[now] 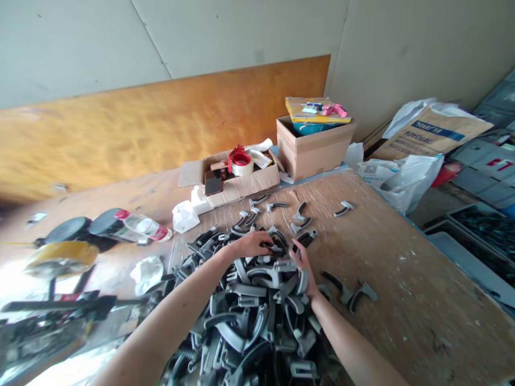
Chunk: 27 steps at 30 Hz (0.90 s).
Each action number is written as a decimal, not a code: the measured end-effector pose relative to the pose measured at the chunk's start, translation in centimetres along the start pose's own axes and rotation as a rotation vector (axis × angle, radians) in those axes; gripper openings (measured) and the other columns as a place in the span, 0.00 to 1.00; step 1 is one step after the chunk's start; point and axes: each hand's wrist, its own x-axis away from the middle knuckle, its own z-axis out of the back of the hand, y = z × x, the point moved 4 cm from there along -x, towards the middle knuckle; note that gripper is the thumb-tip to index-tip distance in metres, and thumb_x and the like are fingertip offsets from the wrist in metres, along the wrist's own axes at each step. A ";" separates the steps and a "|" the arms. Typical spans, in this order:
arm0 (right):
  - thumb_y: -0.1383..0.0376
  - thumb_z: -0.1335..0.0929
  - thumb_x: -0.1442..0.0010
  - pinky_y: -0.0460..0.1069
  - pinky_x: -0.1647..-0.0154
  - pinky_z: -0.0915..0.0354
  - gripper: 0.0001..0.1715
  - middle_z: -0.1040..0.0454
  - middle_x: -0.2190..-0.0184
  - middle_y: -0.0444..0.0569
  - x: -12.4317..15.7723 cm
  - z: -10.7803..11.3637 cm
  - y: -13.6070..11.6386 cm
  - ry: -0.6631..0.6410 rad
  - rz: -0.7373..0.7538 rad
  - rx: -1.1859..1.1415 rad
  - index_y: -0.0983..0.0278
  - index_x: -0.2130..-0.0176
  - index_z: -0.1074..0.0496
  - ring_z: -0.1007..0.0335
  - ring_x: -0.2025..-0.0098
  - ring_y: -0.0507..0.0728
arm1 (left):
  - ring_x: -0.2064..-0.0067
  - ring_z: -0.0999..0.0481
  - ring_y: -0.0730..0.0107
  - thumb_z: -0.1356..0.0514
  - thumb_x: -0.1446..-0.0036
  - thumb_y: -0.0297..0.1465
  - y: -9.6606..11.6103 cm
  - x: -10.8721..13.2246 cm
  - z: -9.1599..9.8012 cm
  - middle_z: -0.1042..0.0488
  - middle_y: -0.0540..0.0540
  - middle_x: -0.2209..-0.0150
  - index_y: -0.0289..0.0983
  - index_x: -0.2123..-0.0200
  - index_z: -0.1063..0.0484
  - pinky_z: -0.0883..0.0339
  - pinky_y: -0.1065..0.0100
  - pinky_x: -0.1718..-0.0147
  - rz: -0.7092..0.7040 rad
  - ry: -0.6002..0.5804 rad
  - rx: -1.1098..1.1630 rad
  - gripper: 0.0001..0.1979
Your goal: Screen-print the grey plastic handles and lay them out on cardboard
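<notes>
A big heap of grey curved plastic parts (257, 316) lies on the worn wooden table (406, 279) in front of me. My left hand (250, 244) rests on the heap's far side, fingers curled over several parts. My right hand (302, 268) sits on the heap's right edge, fingers bent around a grey part. A few loose parts (300, 214) lie scattered beyond the heap, and two more parts (354, 292) lie to its right.
A low open carton with a tape roll (240, 163) and a taller cardboard box (314, 147) stand at the table's far edge. A plastic bottle (140, 226), white rags and dark tools lie at the left. Bags and crates sit off the right edge.
</notes>
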 end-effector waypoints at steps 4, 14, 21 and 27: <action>0.50 0.37 0.36 0.57 0.40 0.38 0.30 0.31 0.42 0.49 -0.4 -4.6 -5.2 -0.077 0.023 0.016 0.56 0.38 0.39 0.35 0.41 0.61 | 0.50 0.26 0.63 0.40 0.51 0.26 0.9 6.2 2.7 0.23 0.46 0.56 0.39 0.60 0.23 0.39 0.65 0.44 -0.057 0.196 -0.007 0.13; 0.52 0.32 0.38 0.62 0.40 0.41 0.30 0.37 0.37 0.56 3.1 -12.6 -15.4 -0.486 0.643 0.697 0.55 0.39 0.34 0.38 0.40 0.66 | 0.45 0.27 0.57 0.43 0.47 0.23 0.7 21.4 -4.1 0.23 0.39 0.51 0.36 0.50 0.28 0.34 0.56 0.44 0.347 0.523 -0.017 0.20; 0.60 0.32 0.36 0.67 0.33 0.52 0.26 0.46 0.31 0.51 8.1 -7.9 -16.5 -0.625 0.832 0.619 0.51 0.40 0.33 0.50 0.31 0.65 | 0.33 0.41 0.55 0.46 0.41 0.26 6.2 27.5 -9.4 0.40 0.38 0.34 0.42 0.32 0.49 0.41 0.50 0.37 0.538 0.804 0.009 0.34; 0.59 0.31 0.38 0.68 0.32 0.53 0.36 0.41 0.34 0.46 21.5 0.4 -7.0 -0.889 0.833 0.647 0.43 0.35 0.43 0.45 0.33 0.64 | 0.31 0.47 0.40 0.36 0.46 0.43 14.5 31.8 -22.2 0.45 0.35 0.31 0.51 0.32 0.48 0.46 0.34 0.39 0.392 0.818 -0.267 0.40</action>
